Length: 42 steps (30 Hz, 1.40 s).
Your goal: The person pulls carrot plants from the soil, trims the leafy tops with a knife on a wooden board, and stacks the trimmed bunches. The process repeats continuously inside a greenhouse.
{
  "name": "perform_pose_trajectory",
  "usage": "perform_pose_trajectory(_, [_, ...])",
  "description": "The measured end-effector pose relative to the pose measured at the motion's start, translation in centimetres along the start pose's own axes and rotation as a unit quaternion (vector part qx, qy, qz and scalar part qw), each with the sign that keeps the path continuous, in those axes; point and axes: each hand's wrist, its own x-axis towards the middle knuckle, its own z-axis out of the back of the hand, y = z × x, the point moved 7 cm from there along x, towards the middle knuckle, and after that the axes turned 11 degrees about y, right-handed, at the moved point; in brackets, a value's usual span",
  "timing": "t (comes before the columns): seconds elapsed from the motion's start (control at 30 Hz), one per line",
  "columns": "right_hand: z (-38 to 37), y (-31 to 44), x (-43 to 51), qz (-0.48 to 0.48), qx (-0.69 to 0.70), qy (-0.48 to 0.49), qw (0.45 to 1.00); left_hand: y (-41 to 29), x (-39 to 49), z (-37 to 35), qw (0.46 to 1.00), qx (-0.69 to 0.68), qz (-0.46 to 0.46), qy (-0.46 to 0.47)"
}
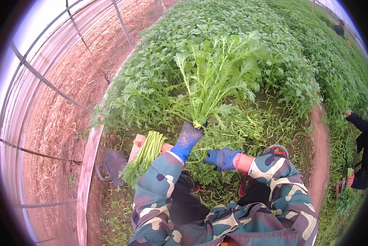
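Observation:
My left hand (187, 140), in a blue glove soiled grey, is closed around the base of a bunch of leafy greens (213, 80). The bunch stands upright and fans out away from me, its leaves blurred at the upper right. My right hand (223, 159), also blue-gloved, is just to the right and lower, over trimmed stems and leaves. Its fingers are curled, and I cannot see whether anything is inside them. Beside my left forearm, a bundle of cut greens (148, 147) lies across a pinkish stand (138, 143), stem ends pointing away from me.
A dark plastic container with a handle (114, 166) sits left of the bundle. A pale board (90, 184) edges the bed beside greenhouse poles (58, 89). Uncut greens (227, 18) grow ahead. At right, beyond a soil ridge (320, 153), another person's hand (350, 179) holds greens.

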Motion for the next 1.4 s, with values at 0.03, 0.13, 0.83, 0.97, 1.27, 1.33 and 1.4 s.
perform_pose_trajectory(0.03, [-0.1, -2.9, -0.3, -0.065, -0.021, 0.037, 0.997, 1.2, 0.1, 0.0, 0.985, -0.165, 0.047, -0.021])
perform_pose_trajectory(0.13, [4.9, -7.6, -3.3, -0.087, 0.081, -0.277, 0.953, 4.0, -0.5, -1.6, 0.866, -0.472, 0.157, -0.057])
perform_pose_trajectory(0.83, [14.2, -12.5, -12.7, -0.125, 0.209, -0.639, 0.729, 7.3, -1.4, -2.9, 0.887, -0.435, 0.153, -0.010])
perform_pose_trajectory(0.97, [14.1, -12.2, -12.2, -0.158, 0.123, -0.659, 0.725, 7.0, -1.6, -3.0, 0.880, -0.455, 0.137, -0.007])
perform_pose_trajectory(1.27, [13.4, -10.9, -11.3, -0.122, 0.054, -0.678, 0.722, 7.7, -2.1, -4.0, 0.872, -0.458, 0.172, 0.007])
perform_pose_trajectory(1.33, [12.6, -12.0, -10.0, -0.086, 0.193, -0.622, 0.754, 7.9, -2.2, -3.8, 0.878, -0.448, 0.171, -0.012])
perform_pose_trajectory(1.4, [11.9, -12.4, -9.9, -0.024, 0.263, -0.632, 0.729, 8.0, -2.3, -3.8, 0.874, -0.452, 0.175, -0.028])
